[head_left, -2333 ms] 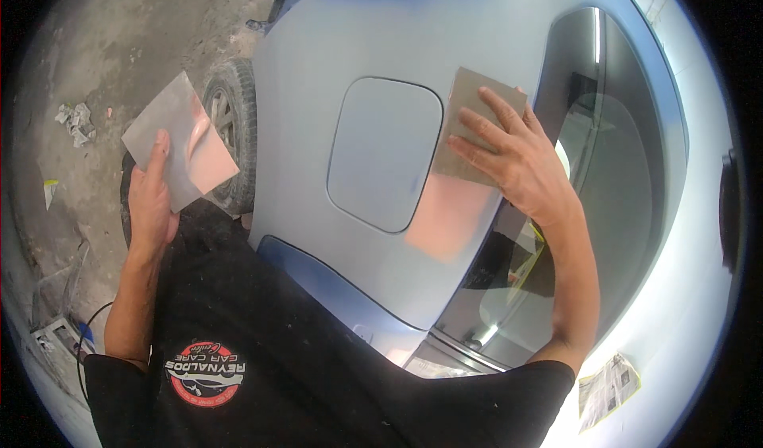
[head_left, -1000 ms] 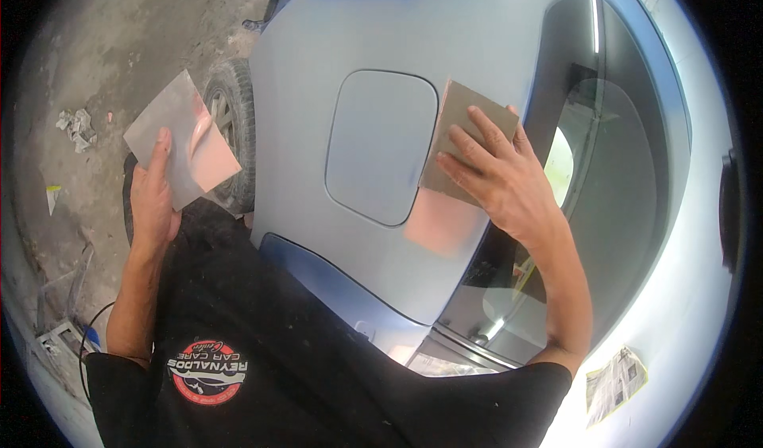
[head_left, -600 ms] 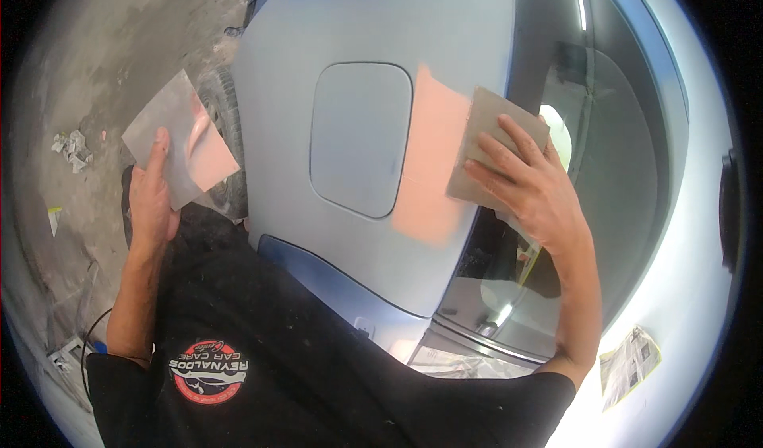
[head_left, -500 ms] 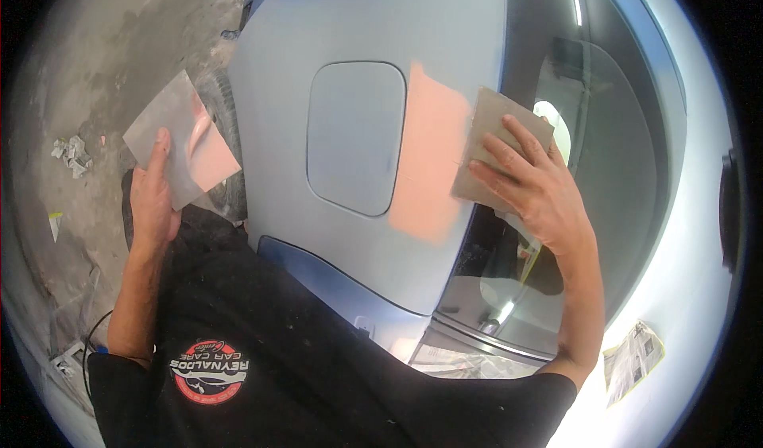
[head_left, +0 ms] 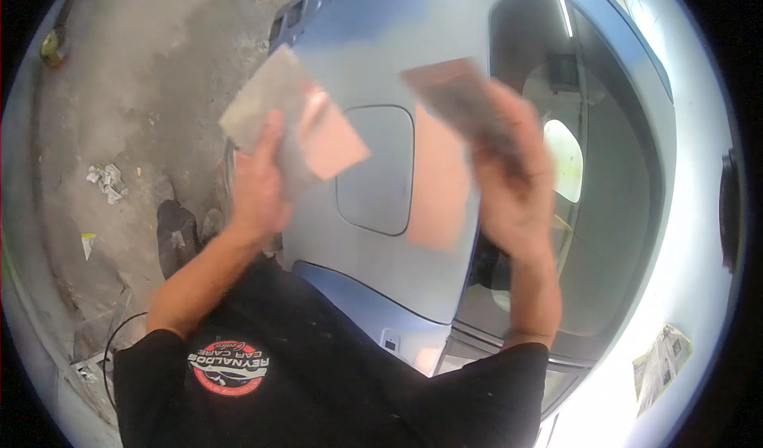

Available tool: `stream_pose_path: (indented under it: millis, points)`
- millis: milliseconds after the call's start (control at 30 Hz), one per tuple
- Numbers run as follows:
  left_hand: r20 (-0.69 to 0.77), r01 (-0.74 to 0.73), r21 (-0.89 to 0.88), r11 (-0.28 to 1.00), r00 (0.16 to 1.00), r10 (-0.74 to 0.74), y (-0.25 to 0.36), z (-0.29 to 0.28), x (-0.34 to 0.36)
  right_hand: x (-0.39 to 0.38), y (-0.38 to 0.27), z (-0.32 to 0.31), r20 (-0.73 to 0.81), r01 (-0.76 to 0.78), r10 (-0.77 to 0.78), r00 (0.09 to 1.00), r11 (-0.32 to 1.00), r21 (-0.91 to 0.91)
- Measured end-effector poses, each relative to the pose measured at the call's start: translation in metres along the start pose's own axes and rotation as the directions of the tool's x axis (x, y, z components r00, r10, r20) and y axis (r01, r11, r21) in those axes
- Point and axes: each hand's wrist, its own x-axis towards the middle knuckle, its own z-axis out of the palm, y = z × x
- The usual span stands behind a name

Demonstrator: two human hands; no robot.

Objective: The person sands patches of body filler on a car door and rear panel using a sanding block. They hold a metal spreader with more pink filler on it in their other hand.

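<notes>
My left hand (head_left: pixel 261 190) is closed on a flat grey plate (head_left: pixel 258 98), thumb across its face. Pink body filler (head_left: pixel 330 142) lies over the plate's right corner. The plate hangs above the car's side panel (head_left: pixel 334 78), overlapping the view of the fuel door (head_left: pixel 377 182). In my right hand (head_left: pixel 517 201), a thin rectangular spreader (head_left: pixel 445 84) is gripped, lifted off the panel and blurred by motion; pinkish colour shows on its face. Below it, a pink filler patch (head_left: pixel 437 197) covers the panel between the fuel door and the rear window (head_left: pixel 612 233).
Bluish paint (head_left: pixel 373 15) shows at the panel's far end and along the door edge (head_left: pixel 358 297). Crumpled paper (head_left: pixel 107 183) and a small scrap (head_left: pixel 87 245) lie on the concrete floor (head_left: pixel 183 74) at left. Masking paper (head_left: pixel 661 364) is at lower right.
My left hand has brought the plate rightward over the panel. My right hand has lifted the spreader away from the filler patch's edge and turned it toward the plate. The view has shifted.
</notes>
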Motion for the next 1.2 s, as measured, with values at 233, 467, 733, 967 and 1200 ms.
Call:
stream_pose_path:
  millis: [233,467,733,967,1200]
  points:
    - [0.098,-0.098,-0.060,0.993,0.990,0.104,0.054,0.012,-0.002,-0.021,0.016,0.020,0.467,0.394,0.032,0.884,0.488,-0.779]
    - [0.090,-0.332,0.447,0.831,0.941,0.328,0.043,-0.003,0.006,-0.011,-0.009,0.011,0.017,0.057,-0.074,0.997,0.588,-0.807]
    - [-0.017,-0.213,0.153,0.965,0.976,0.218,0.017,0.021,-0.003,-0.002,0.009,0.033,0.312,0.390,-0.244,0.918,0.432,-0.813]
    - [0.206,-0.339,0.918,0.206,0.851,0.484,0.008,-0.015,0.005,-0.001,0.023,0.020,0.564,0.515,-0.051,0.824,0.484,-0.708]
    - [-0.178,-0.228,0.234,0.945,0.946,0.272,0.040,-0.039,0.016,0.026,0.033,-0.061,0.598,0.535,0.254,0.760,0.278,-0.798]
